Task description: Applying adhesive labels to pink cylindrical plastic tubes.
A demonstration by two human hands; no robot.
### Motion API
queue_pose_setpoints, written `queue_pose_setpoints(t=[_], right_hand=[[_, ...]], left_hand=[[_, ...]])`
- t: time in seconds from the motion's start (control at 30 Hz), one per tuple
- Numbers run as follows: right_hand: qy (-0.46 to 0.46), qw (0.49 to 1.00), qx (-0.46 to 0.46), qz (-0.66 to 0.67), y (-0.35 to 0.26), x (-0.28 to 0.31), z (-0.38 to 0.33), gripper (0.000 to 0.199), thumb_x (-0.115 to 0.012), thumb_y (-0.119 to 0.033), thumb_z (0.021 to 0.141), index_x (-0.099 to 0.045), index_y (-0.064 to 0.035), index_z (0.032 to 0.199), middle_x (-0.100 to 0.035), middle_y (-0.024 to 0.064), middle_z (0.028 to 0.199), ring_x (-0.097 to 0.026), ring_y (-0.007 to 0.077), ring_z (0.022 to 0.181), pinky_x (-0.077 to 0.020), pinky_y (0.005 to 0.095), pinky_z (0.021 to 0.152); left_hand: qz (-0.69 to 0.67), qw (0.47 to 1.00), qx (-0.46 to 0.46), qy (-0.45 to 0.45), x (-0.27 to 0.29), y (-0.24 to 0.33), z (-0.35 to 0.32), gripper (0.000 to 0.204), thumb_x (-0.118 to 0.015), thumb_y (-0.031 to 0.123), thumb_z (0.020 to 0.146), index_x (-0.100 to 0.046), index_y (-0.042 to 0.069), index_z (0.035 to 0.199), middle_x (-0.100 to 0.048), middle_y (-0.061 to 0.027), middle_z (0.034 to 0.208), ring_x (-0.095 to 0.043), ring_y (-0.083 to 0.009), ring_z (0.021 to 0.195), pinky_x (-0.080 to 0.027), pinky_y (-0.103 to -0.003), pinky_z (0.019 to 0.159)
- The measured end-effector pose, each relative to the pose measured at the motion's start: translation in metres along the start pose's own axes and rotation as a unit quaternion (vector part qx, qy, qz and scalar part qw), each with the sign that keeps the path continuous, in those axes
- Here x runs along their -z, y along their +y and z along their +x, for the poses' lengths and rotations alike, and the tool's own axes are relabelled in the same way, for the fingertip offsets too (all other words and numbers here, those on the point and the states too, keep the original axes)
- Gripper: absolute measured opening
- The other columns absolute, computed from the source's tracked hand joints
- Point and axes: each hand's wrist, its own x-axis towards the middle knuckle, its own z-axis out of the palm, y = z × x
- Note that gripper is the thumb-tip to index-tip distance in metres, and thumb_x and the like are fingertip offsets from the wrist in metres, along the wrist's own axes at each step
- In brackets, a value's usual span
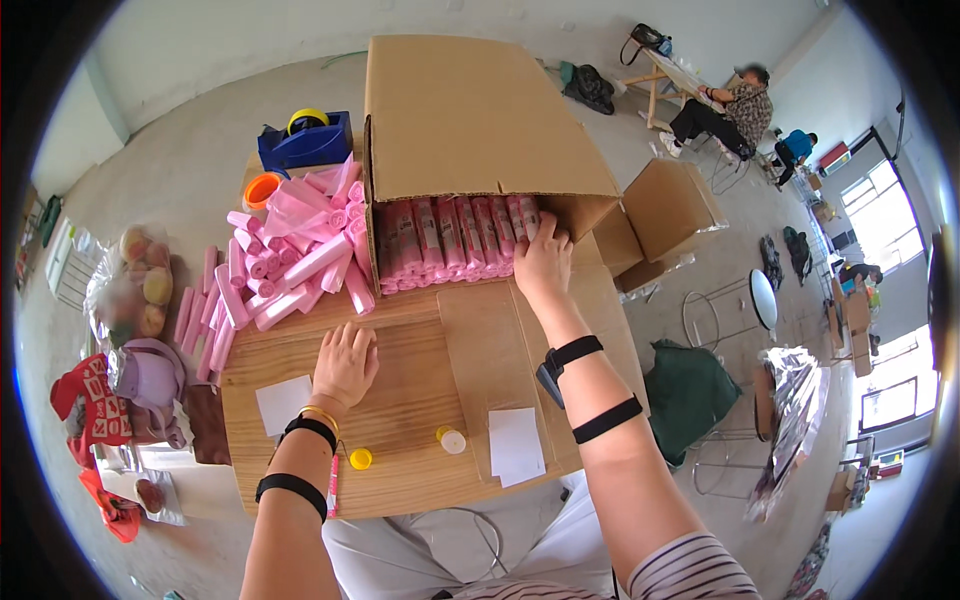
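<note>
– Where are the pink rolls?
– Lined up in the cardboard box, heaped beside it; right hand at the row's end, grip unclear; left hand unclenched on the table

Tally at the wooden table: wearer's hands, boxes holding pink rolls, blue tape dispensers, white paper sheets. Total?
Left hand and right hand: 2
Box holding pink rolls: 1
Blue tape dispenser: 1
White paper sheets: 2
Total: 6
</note>
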Motion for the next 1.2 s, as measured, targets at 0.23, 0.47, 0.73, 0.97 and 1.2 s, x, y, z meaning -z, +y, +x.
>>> queue_pose_setpoints(t=[0.23, 0.47, 0.73, 0.97, 1.2], right_hand=[[-0.017, 0.996, -0.045, 0.078, 0.006, 0.0, 0.004, 0.055, -0.055, -0.017, 0.083, -0.036, 0.0028, 0.13, -0.05, 0.0336, 0.107, -0.051, 0.0466, 0.095, -0.0417, 0.0507, 0.088], [0.025, 0.997, 0.044, 0.059, -0.014, 0.02, 0.017, 0.05, -0.053, -0.013, 0.082, -0.039, 0.0042, 0.127, -0.052, 0.0316, 0.114, -0.05, 0.0461, 0.101, -0.0378, 0.0496, 0.094], [0.118, 0.972, 0.201, 0.024, -0.046, 0.013, 0.109, 0.032, -0.053, -0.017, 0.086, -0.057, -0.0025, 0.114, -0.06, 0.0225, 0.109, -0.055, 0.0389, 0.106, -0.044, 0.0486, 0.089], [0.084, 0.983, 0.164, 0.013, -0.041, -0.009, 0.132, 0.032, -0.054, -0.02, 0.086, -0.057, -0.0032, 0.113, -0.06, 0.0212, 0.11, -0.056, 0.0381, 0.106, -0.0452, 0.0486, 0.088], [0.111, 0.967, 0.222, 0.058, -0.027, 0.007, 0.137, 0.032, -0.055, -0.022, 0.087, -0.057, -0.0039, 0.113, -0.061, 0.0198, 0.11, -0.056, 0.0373, 0.106, -0.0464, 0.0485, 0.087]], left_hand=[[-0.009, 1.0, -0.008, -0.003, 0.004, 0.005, 0.004, 0.017, -0.058, 0.009, 0.079, -0.05, 0.007, 0.093, -0.053, -0.0108, 0.091, -0.052, -0.0307, 0.091, -0.041, -0.042, 0.084], [-0.007, 1.0, 0.005, -0.008, 0.004, -0.002, -0.001, 0.015, -0.058, 0.009, 0.08, -0.05, 0.007, 0.093, -0.053, -0.0108, 0.091, -0.052, -0.0307, 0.092, -0.041, -0.042, 0.085], [0.012, 1.0, 0.007, -0.017, 0.002, 0.0, 0.001, 0.016, -0.059, 0.013, 0.08, -0.052, 0.009, 0.094, -0.053, -0.01, 0.091, -0.052, -0.029, 0.091, -0.041, -0.042, 0.082], [-0.016, 1.0, 0.01, -0.021, 0.005, 0.001, 0.003, 0.015, -0.058, 0.011, 0.08, -0.051, 0.008, 0.093, -0.053, -0.0111, 0.09, -0.052, -0.0305, 0.089, -0.041, -0.042, 0.082], [-0.022, 1.0, 0.01, -0.019, 0.0, 0.0, 0.003, 0.017, -0.059, 0.01, 0.079, -0.051, 0.008, 0.094, -0.054, -0.0104, 0.091, -0.052, -0.0298, 0.089, -0.041, -0.042, 0.082]])
